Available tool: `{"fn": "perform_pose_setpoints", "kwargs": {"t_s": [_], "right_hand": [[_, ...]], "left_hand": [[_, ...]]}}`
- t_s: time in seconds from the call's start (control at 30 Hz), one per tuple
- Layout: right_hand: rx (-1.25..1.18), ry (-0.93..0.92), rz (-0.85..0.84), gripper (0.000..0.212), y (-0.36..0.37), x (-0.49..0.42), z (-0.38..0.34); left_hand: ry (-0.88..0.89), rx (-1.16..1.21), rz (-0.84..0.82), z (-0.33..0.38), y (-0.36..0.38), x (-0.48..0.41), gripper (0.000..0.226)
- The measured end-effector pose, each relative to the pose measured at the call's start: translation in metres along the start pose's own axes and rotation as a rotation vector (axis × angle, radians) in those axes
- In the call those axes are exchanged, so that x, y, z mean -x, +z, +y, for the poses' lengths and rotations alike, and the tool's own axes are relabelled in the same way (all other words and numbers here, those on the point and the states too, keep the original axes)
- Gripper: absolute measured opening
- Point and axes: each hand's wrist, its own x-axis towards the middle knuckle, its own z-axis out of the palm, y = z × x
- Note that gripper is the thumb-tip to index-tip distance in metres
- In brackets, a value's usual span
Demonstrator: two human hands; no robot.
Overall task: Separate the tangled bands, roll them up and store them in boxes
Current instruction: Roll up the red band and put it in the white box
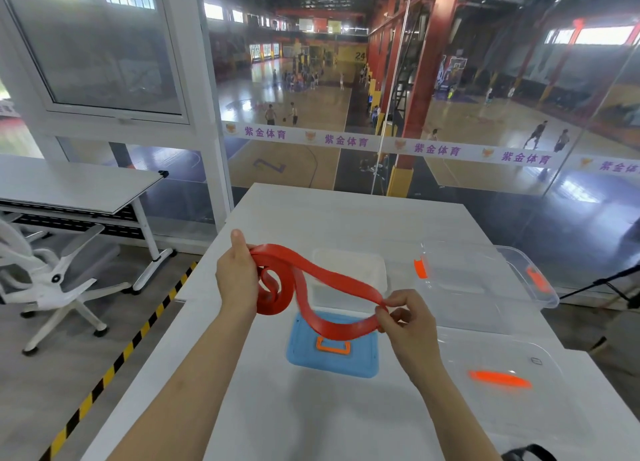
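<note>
Head view: red band (329,276) looks soft, light and floppy. Left grip (237,280) clasps its coiled end; right grip (405,318) pinches the right fold. Best held at the folds.

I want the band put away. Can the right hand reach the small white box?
Probably yes: the white box sits open just beyond the right hand, which is pinching the red band.

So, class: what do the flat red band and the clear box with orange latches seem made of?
The flat red band: probably rubber or latex, smooth; it loops softly. The clear box with orange latches: likely glossy plastic; the table shows through.
</note>
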Motion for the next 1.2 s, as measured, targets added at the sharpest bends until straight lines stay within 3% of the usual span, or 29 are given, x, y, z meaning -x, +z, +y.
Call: {"fn": "perform_pose_setpoints", "kwargs": {"t_s": [0.47,0.6,0.73,0.93,1.2], "right_hand": [[0.125,-0.044,-0.272,0.025,0.011,0.005,-0.023],[0.0,-0.108,-0.231,0.02,0.02,-0.003,-0.044],[-0.116,-0.117,-0.256,0.034,0.029,-0.008,-0.067],[-0.191,-0.086,-0.257,0.026,0.031,-0.007,-0.081],[-0.262,-0.047,-0.217,0.027,0.032,0.0,-0.079]], "left_hand": [[0.165,-0.021,-0.045,0.015,0.018,0.023,0.059],[0.221,-0.089,-0.094,0.014,0.025,0.038,0.054],[0.319,-0.192,-0.161,0.005,0.033,0.053,0.042],[0.443,-0.206,-0.215,0.0,0.03,0.061,0.048],[0.318,-0.059,-0.187,0.001,0.032,0.068,0.054]]}}
